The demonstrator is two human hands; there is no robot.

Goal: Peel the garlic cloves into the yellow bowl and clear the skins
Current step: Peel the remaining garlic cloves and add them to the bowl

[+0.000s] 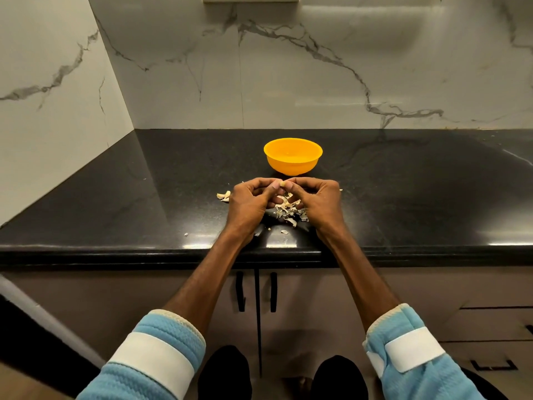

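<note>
Your left grip (250, 199) and right grip (320, 197) meet at the middle of the frame, just above the desk (115, 197). Both have the fingers curled, and together they pinch one small garlic clove (283, 184) between the thumb tips. Directly under them, a heap of pale skins (288, 214) lies scattered on the dark surface, with a few stray flakes nearer the front edge. Just left of your left grip sit a couple of loose cloves (224, 195), touching the desk. The yellow bowl (292, 166) stands upright just above your knuckles in the frame, near them but apart; you cannot tell whether it holds anything. A veined marble wall (288, 67) fills the upper frame, and cabinet doors with black handles (240, 291) show below the desk edge.
</note>
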